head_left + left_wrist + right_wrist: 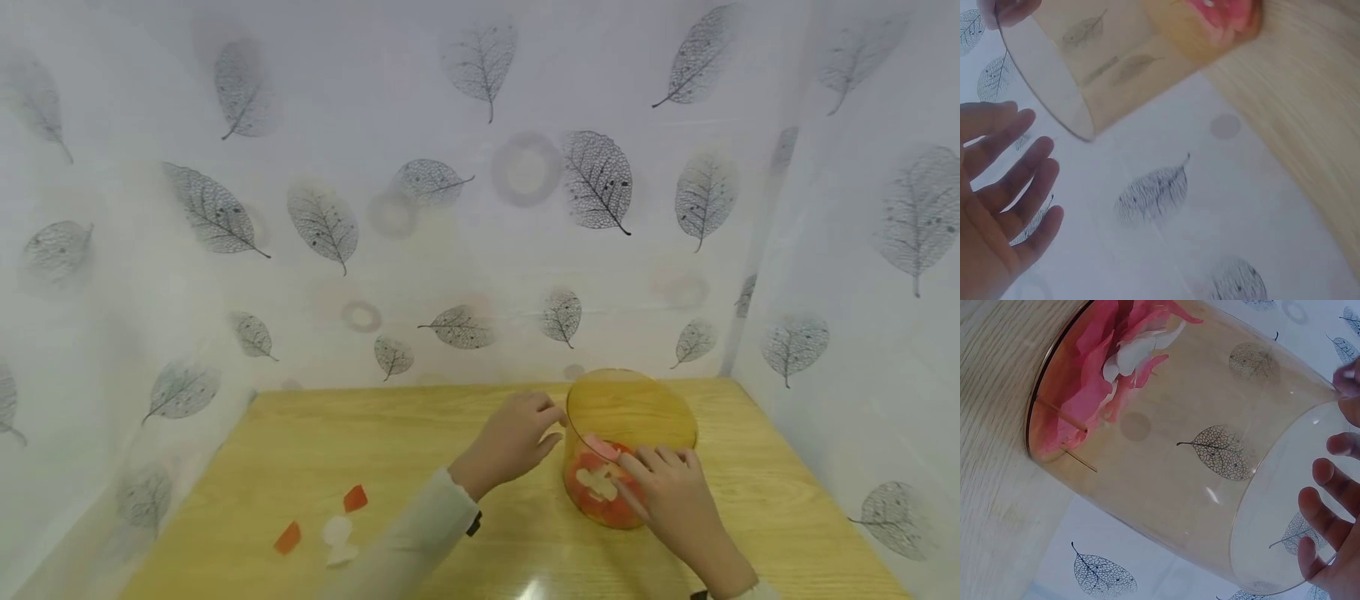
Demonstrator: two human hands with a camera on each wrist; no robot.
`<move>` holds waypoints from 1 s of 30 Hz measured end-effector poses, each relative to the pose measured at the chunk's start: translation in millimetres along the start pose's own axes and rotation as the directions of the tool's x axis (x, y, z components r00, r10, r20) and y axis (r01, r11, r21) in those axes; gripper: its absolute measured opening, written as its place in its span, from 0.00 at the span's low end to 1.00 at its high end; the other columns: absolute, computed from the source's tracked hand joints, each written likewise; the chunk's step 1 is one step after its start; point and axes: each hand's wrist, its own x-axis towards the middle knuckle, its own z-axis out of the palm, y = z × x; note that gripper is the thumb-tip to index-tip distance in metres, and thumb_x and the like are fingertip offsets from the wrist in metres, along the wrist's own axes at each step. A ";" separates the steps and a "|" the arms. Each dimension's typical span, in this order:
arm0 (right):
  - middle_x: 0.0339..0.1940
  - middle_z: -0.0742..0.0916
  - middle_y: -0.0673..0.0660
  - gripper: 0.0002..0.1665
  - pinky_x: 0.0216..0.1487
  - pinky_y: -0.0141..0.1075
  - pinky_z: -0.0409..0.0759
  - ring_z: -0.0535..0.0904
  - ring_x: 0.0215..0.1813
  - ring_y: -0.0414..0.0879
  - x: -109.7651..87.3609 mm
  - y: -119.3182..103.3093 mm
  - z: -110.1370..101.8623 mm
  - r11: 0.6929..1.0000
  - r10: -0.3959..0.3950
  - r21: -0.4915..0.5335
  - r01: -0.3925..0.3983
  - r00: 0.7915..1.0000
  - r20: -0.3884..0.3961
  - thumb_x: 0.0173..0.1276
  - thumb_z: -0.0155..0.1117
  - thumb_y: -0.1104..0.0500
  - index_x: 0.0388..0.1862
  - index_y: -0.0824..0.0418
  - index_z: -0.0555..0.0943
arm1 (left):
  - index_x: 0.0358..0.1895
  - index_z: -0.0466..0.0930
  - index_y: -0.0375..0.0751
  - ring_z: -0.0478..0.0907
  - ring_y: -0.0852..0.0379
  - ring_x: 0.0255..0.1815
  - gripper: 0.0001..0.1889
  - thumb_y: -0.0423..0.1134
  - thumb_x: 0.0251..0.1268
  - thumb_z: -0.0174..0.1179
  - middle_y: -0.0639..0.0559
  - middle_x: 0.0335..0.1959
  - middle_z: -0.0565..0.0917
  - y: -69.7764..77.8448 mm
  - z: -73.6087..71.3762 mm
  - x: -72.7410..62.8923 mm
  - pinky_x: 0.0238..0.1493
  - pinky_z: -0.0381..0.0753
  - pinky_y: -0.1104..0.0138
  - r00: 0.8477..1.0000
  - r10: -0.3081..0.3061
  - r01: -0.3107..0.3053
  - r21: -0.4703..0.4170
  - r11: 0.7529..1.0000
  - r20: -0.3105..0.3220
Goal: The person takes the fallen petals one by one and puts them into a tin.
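Observation:
A clear amber container (633,396) stands upright on the wooden table, with pink, red and white petals (596,483) heaped in its bottom. My left hand (517,437) is beside its left rim; in the left wrist view its fingers (1038,187) are spread and hold nothing. Over the container's near rim lies my right hand (678,500), the thumb lower than the fingers. A pink petal (602,447) shows at its fingertips; whether they pinch it is unclear. The right wrist view shows those fingers (1329,475) apart, before the opening.
Two orange-red petals (287,537) and pale petals (337,533) lie at the table's front left. Thin brown sticks (1079,456) show inside the container, low by the petals. A leaf-printed white curtain (450,250) encloses the table at the back and sides.

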 end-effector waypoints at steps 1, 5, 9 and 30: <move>0.22 0.78 0.48 0.35 0.30 0.41 0.65 0.72 0.24 0.46 0.0 -0.4 -0.2 1.000 0.001 -0.001 -0.001 1.000 0.003 0.74 0.28 0.35 0.29 0.53 0.79 | 0.41 0.81 0.51 0.76 0.61 0.39 0.07 0.44 0.62 0.61 0.58 0.38 0.80 -2.2 -3.6 -9.4 0.49 0.76 0.67 1.000 -0.013 0.012 0.009 1.000 0.017; 0.22 0.79 0.49 0.37 0.30 0.42 0.66 0.73 0.24 0.46 -0.7 0.2 -0.8 1.000 -0.007 -0.017 0.007 1.000 0.012 0.74 0.26 0.35 0.30 0.53 0.79 | 0.41 0.81 0.51 0.76 0.62 0.38 0.07 0.45 0.61 0.62 0.58 0.37 0.79 -17.3 -14.8 -49.5 0.46 0.77 0.66 0.995 -0.063 0.061 0.027 0.998 0.081; 0.22 0.79 0.50 0.37 0.30 0.42 0.66 0.74 0.25 0.47 -1.1 2.2 -0.9 1.000 -0.013 -0.028 0.013 1.000 0.009 0.74 0.26 0.35 0.29 0.54 0.79 | 0.38 0.80 0.50 0.76 0.62 0.35 0.06 0.44 0.59 0.64 0.57 0.35 0.79 -41.9 -22.8 -90.4 0.40 0.78 0.66 0.981 -0.152 0.150 0.021 0.988 0.117; 0.22 0.77 0.49 0.37 0.31 0.41 0.65 0.72 0.24 0.46 1.0 0.6 -1.1 1.000 -0.005 0.001 0.005 1.000 0.026 0.74 0.27 0.34 0.30 0.53 0.79 | 0.36 0.77 0.43 0.74 0.57 0.31 0.16 0.33 0.42 0.72 0.52 0.30 0.76 -148.5 18.5 -227.4 0.33 0.78 0.62 0.760 -0.556 0.595 -0.016 0.803 0.336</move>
